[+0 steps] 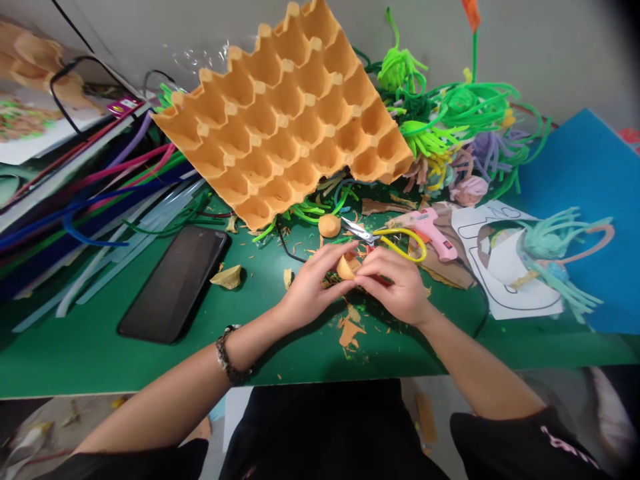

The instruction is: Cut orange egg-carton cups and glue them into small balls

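Note:
My left hand (314, 283) and my right hand (396, 283) meet over the green table (100, 353), both pinching a small orange piece of egg-carton cup (345, 268) between the fingertips. Just behind the hands lie yellow-handled scissors (395, 241) and another cut orange cup (329, 225). Orange paper scraps (350, 328) are scattered below the hands. A large orange egg tray (290, 113) leans up behind, tilted against the wall.
A black phone (176, 281) lies at the left. A pink glue gun (429, 230) sits right of the scissors. Pipe cleaners and sticks (90, 193) pile at the left, green and purple pipe-cleaner shapes (450, 127) at the back right, with blue board (590, 187) and printed paper (505, 267).

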`<state>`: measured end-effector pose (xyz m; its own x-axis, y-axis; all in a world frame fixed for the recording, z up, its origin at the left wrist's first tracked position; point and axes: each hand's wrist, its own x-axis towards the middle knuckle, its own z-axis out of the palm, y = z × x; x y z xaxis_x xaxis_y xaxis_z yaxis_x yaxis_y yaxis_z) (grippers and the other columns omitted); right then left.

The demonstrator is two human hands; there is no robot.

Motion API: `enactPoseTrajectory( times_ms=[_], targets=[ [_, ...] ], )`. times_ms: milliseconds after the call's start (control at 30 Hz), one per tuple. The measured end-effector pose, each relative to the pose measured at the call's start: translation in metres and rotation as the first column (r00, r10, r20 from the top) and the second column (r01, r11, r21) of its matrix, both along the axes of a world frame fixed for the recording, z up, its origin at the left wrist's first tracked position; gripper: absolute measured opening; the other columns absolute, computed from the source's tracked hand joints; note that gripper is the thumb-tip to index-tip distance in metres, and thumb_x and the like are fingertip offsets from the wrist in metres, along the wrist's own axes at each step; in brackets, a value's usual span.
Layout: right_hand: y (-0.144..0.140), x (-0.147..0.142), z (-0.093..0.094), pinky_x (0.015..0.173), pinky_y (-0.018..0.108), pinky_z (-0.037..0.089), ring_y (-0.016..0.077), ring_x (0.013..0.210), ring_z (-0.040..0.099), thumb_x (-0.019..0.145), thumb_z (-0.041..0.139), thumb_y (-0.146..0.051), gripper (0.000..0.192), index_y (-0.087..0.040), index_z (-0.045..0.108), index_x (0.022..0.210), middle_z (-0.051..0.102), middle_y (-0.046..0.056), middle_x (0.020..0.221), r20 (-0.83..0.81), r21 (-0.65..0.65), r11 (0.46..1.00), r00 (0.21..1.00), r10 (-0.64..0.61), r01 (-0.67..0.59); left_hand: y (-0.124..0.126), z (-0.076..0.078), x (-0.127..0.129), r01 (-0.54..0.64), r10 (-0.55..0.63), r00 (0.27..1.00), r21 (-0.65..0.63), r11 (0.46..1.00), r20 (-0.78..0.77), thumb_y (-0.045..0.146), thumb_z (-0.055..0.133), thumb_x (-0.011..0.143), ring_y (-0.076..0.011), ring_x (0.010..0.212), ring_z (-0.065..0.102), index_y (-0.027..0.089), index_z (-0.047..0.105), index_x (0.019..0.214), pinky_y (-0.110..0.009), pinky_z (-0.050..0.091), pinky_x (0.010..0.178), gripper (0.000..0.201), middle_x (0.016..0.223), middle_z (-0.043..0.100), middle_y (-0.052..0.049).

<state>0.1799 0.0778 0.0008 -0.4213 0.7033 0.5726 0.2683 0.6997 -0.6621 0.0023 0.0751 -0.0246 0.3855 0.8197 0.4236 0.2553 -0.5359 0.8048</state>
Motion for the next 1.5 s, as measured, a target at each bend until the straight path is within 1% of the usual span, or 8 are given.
enactPoseTrajectory(
  times_ms=[267,467,733,933,1033,1200,1333,1500],
  targets=[
    [-0.001,-0.001,0.002,0.058,0.023,0.042,0.0088,0.066,0.052,0.083,0.059,-0.015,0.010,-0.019,0.056,0.074,0.053,-0.002,0.070,-0.058,-0.210,0.977,0.998,0.024,-0.036,0.002,-0.004,-0.001,-0.044,0.047,0.999,0.158,0.986,-0.013,0.020,0.061,0.085,-0.0184,0.105,0.058,0.021,0.050,0.125,-0.034,0.051,0.089,0.041,0.112,0.059,-0.010],
    [-0.004,-0.002,0.002,0.050,0.021,0.040,0.0058,0.054,0.049,0.087,0.056,-0.024,0.013,-0.019,0.052,0.074,0.049,-0.004,0.070,-0.218,-0.455,0.876,0.974,0.065,-0.160,0.002,-0.002,-0.001,-0.027,0.023,0.999,0.109,0.994,0.043,0.028,0.064,0.083,-0.0174,0.099,0.059,0.020,0.055,0.119,-0.030,0.051,0.085,0.038,0.107,0.060,-0.009],
    [-0.002,0.000,0.001,0.052,0.021,0.045,0.0036,0.051,0.050,0.089,0.054,-0.029,0.016,-0.020,0.049,0.077,0.048,-0.005,0.070,-0.391,-0.559,0.788,0.920,0.024,-0.258,0.003,-0.001,-0.004,-0.009,0.005,0.995,0.039,0.999,0.101,0.031,0.065,0.082,-0.0156,0.097,0.059,0.022,0.057,0.118,-0.030,0.050,0.085,0.038,0.104,0.061,-0.006],
    [0.005,0.007,0.000,0.059,0.022,0.048,0.0072,0.060,0.056,0.086,0.058,-0.028,0.008,-0.020,0.056,0.086,0.055,-0.003,0.071,-0.286,-0.517,0.855,0.934,-0.212,0.036,0.001,0.001,-0.002,0.066,-0.072,0.990,0.054,0.996,0.123,0.023,0.063,0.084,-0.0183,0.110,0.054,0.028,0.054,0.124,-0.037,0.047,0.097,0.041,0.116,0.056,-0.007],
    [0.006,0.007,-0.004,0.066,0.024,0.050,0.0101,0.072,0.058,0.083,0.062,-0.030,0.014,-0.021,0.059,0.094,0.058,-0.001,0.081,-0.145,-0.418,0.895,0.962,-0.231,0.152,0.000,0.001,-0.002,0.076,-0.084,0.990,0.072,0.994,0.116,0.014,0.059,0.084,-0.0183,0.114,0.051,0.033,0.049,0.129,-0.038,0.045,0.100,0.049,0.119,0.051,-0.006],
    [0.003,0.006,-0.007,0.062,0.023,0.047,0.0100,0.068,0.058,0.083,0.062,-0.024,0.012,-0.021,0.058,0.093,0.060,-0.002,0.078,0.136,-0.146,0.961,0.967,-0.215,0.234,0.000,0.001,-0.001,0.167,-0.171,0.984,0.077,0.983,0.046,0.016,0.059,0.084,-0.0212,0.116,0.048,0.033,0.041,0.136,-0.038,0.047,0.097,0.058,0.120,0.047,-0.008],
    [0.003,0.009,-0.010,0.060,0.023,0.044,0.0117,0.067,0.059,0.088,0.055,-0.020,0.005,-0.018,0.057,0.091,0.063,0.000,0.076,0.251,0.030,0.977,0.944,-0.213,0.212,0.000,-0.001,0.000,0.136,-0.137,0.991,0.056,0.989,0.011,0.026,0.060,0.086,-0.0203,0.112,0.050,0.032,0.042,0.136,-0.037,0.047,0.097,0.054,0.116,0.048,-0.008],
    [0.003,0.007,-0.009,0.063,0.025,0.043,0.0141,0.071,0.060,0.093,0.046,-0.022,0.012,-0.018,0.057,0.089,0.066,0.003,0.080,0.289,0.017,0.968,0.926,-0.243,0.249,-0.002,-0.002,0.001,0.129,-0.129,0.992,0.040,0.991,0.010,0.019,0.051,0.089,-0.0194,0.115,0.050,0.029,0.039,0.137,-0.037,0.044,0.100,0.051,0.121,0.050,-0.008]
  ],
)
